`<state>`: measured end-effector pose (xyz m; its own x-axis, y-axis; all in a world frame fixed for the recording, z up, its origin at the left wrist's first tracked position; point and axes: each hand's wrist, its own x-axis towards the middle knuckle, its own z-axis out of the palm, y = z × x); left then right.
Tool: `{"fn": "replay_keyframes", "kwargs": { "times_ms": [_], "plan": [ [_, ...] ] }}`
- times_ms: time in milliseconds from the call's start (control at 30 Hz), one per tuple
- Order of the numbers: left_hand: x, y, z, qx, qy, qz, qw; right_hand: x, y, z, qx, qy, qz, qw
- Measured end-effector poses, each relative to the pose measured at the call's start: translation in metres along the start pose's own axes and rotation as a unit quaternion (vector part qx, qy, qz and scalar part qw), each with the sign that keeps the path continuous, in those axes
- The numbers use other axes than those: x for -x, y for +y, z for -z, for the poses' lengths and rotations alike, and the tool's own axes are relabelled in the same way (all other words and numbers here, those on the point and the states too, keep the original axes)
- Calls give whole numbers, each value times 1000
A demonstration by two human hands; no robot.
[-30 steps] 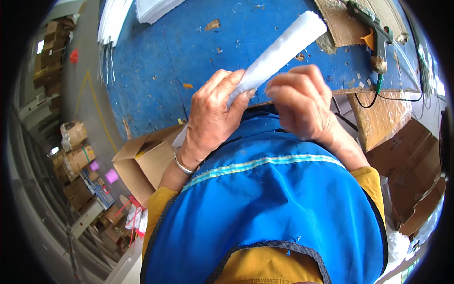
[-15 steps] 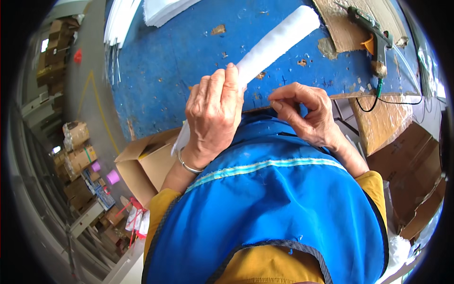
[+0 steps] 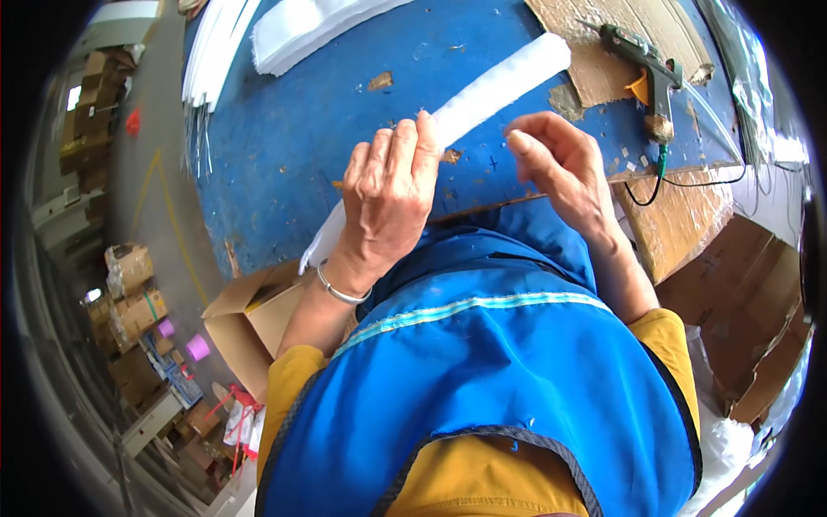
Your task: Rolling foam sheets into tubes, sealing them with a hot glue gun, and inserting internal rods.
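A long white fabric-like strip lies slantwise across the blue worktable. My left hand, with a silver bangle at the wrist, is closed over it with fingers pressed together. One length runs out past the fingertips to the far right; a loose white end hangs beside the wrist at the table's front edge. The underside of the grip is hidden. To the right of the strip, my right hand is raised near the front edge, thumb and forefinger together in a pinch. Whatever may be between them is too small to make out.
A glue gun with a cord lies on cardboard at the far right. A white fabric stack and thin white rods are at the back left. Open cartons stand below the table on both sides.
My right hand has moved up and slightly away from my left hand. The strip's far end sits a little lower in view; my left hand keeps its hold.
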<state>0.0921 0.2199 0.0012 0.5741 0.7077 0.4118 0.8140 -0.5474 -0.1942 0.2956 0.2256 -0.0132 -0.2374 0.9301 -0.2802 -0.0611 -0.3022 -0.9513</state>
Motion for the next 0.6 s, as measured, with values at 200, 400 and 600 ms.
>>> {"fn": "replay_keyframes", "kwargs": {
  "times_ms": [200, 400, 600],
  "plan": [
    [5, 4, 6, -23, -18, -3, 1000, -11, 11, -19, 60, -19, 46, 997],
    [10, 4, 3, -30, -69, 17, 997, 19, -17, 16, -214, 86, 245, 942],
    [3, -16, -23, 92, -38, 33, 994, 46, -73, 110, -379, -286, 472, 742]
  ]
}}
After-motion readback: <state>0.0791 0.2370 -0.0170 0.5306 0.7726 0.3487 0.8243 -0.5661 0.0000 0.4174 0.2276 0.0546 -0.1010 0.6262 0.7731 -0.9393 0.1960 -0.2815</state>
